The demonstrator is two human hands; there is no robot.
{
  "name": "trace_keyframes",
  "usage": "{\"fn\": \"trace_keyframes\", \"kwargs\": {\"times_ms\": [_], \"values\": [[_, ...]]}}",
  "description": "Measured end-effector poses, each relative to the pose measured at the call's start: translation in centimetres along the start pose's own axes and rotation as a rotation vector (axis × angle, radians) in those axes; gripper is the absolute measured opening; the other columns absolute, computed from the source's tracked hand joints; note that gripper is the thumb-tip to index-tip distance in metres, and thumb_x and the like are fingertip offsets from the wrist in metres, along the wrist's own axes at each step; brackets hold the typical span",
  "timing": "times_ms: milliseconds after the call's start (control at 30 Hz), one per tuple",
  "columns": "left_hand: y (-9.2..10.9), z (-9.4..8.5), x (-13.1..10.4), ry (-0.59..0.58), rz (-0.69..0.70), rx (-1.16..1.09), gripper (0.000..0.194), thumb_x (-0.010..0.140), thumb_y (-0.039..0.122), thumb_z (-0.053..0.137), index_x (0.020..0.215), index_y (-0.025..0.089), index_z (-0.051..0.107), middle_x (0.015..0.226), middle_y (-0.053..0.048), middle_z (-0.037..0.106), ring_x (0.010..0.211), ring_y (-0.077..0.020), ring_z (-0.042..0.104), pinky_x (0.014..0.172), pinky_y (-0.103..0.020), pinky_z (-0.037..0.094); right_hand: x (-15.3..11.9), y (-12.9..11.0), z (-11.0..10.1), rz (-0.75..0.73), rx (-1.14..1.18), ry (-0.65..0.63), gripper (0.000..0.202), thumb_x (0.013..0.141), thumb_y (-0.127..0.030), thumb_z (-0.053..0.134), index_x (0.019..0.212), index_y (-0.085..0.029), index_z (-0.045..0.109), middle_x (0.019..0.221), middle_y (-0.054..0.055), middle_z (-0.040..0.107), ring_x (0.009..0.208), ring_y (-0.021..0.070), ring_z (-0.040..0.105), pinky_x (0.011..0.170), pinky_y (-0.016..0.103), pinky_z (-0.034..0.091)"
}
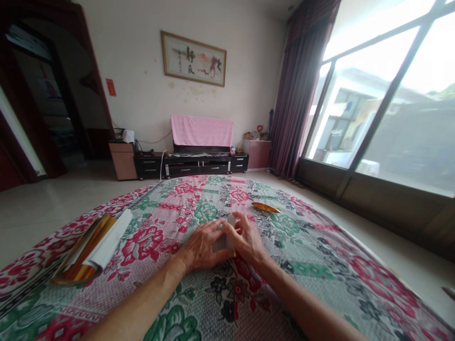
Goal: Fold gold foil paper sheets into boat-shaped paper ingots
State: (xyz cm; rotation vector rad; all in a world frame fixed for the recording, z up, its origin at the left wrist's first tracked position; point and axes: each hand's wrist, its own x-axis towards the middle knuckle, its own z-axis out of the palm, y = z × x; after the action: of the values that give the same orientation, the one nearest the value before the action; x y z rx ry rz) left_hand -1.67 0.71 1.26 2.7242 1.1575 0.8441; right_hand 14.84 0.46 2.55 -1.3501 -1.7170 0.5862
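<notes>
Over the middle of the cloth-covered table, my left hand [204, 244] and my right hand [247, 239] meet around a small piece of folded paper [231, 220]. The paper looks whitish grey, and a speck of gold shows at its lower edge. Fingers of both hands are bent and pressed onto it, hiding much of its shape. Beyond my right hand lies a boat-shaped folded gold paper [266, 207]. To the left rests a loosely curled stack of gold and white paper sheets [90, 251].
A flowered red, green and grey cloth [177, 289] covers the round table. Past its far edge stand a low black cabinet [199, 166] and a television under a pink cloth [202, 130]. A purple curtain [296, 94] hangs beside large windows on the right.
</notes>
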Motion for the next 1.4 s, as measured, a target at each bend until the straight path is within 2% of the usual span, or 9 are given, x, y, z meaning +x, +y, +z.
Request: {"fn": "trace_keyframes", "kwargs": {"times_ms": [167,300,433,667,767,1000,1133,1267,1400], "values": [[0.2,-0.2,0.0,0.034,-0.013,-0.054,0.05,0.076,0.052,0.057,0.116,0.022,0.057,0.128,-0.011,0.052,0.117,-0.0267,0.049,0.099,-0.043,0.039,0.5,0.2,0.0,0.044,-0.064,-0.004,0.049,0.066,-0.017,0.049,0.116,-0.019,0.048,0.078,0.002,0.066,0.062,0.0136,0.059,0.054,0.022,0.042],[-0.3,0.3,0.1,0.115,-0.076,-0.076,0.04,0.079,0.046,0.054,0.105,0.017,0.063,0.117,-0.011,0.059,0.11,-0.0238,0.054,0.096,-0.038,0.043,1.4,1.5,-1.2,0.059,-0.037,0.001,0.051,0.065,-0.018,0.046,0.116,-0.019,0.05,0.078,0.002,0.067,0.063,0.014,0.058,0.053,0.022,0.041],[-0.5,0.5,0.2,0.136,-0.071,-0.09,0.026,0.08,0.036,0.055,0.093,0.017,0.067,0.107,-0.009,0.062,0.102,-0.0212,0.057,0.091,-0.033,0.046,2.1,2.6,-2.3,0.097,-0.059,-0.02,0.047,0.064,-0.02,0.047,0.11,-0.017,0.056,0.076,0.003,0.066,0.06,0.0137,0.057,0.051,0.022,0.04],[-0.3,0.4,0.2,0.172,-0.055,-0.079,0.02,0.079,0.032,0.055,0.086,0.018,0.068,0.099,-0.008,0.062,0.095,-0.0203,0.057,0.087,-0.033,0.048,2.1,2.5,-2.7,0.104,-0.101,0.02,0.031,0.07,-0.028,0.049,0.094,-0.017,0.064,0.07,0.002,0.065,0.058,0.0137,0.056,0.05,0.022,0.039],[-0.3,0.4,0.2,0.183,-0.041,-0.075,0.023,0.08,0.032,0.054,0.091,0.017,0.066,0.101,-0.009,0.062,0.097,-0.0207,0.057,0.089,-0.033,0.047,2.0,2.3,-2.5,0.058,-0.063,-0.024,0.031,0.072,-0.032,0.051,0.095,-0.016,0.063,0.072,0.003,0.066,0.058,0.0135,0.057,0.051,0.023,0.041],[-0.3,0.3,0.2,0.198,-0.066,-0.114,0.026,0.085,0.024,0.043,0.099,0.015,0.063,0.101,-0.008,0.064,0.097,-0.0183,0.058,0.09,-0.03,0.046,1.5,2.2,-1.3,0.011,-0.042,-0.061,0.034,0.071,-0.027,0.054,0.102,-0.015,0.06,0.076,0.003,0.067,0.062,0.0138,0.06,0.055,0.024,0.044],[-0.3,0.1,0.1,0.202,-0.09,-0.115,0.03,0.085,0.033,0.047,0.102,0.015,0.062,0.103,-0.009,0.064,0.098,-0.02,0.058,0.09,-0.032,0.046,1.1,1.7,-0.3,-0.007,-0.163,-0.03,0.033,0.069,-0.026,0.059,0.101,-0.018,0.06,0.072,0.001,0.067,0.061,0.014,0.06,0.058,0.024,0.043],[-0.1,-0.2,0.1,0.132,-0.031,-0.109,0.049,0.076,0.05,0.057,0.11,0.015,0.058,0.113,-0.011,0.061,0.107,-0.0242,0.055,0.095,-0.037,0.043,0.8,1.5,-0.1,-0.063,-0.161,-0.04,0.027,0.076,-0.031,0.054,0.1,-0.02,0.059,0.075,0.002,0.068,0.062,0.0141,0.061,0.058,0.023,0.043],[-0.2,-0.2,0.0,0.087,-0.066,-0.157,0.073,0.071,0.056,0.059,0.129,0.017,0.041,0.12,-0.012,0.057,0.109,-0.0254,0.053,0.096,-0.041,0.041,0.6,1.4,-0.6,-0.155,-0.152,-0.035,0.027,0.084,-0.027,0.041,0.103,-0.02,0.058,0.078,0.002,0.068,0.064,0.014,0.061,0.059,0.023,0.043]]}}
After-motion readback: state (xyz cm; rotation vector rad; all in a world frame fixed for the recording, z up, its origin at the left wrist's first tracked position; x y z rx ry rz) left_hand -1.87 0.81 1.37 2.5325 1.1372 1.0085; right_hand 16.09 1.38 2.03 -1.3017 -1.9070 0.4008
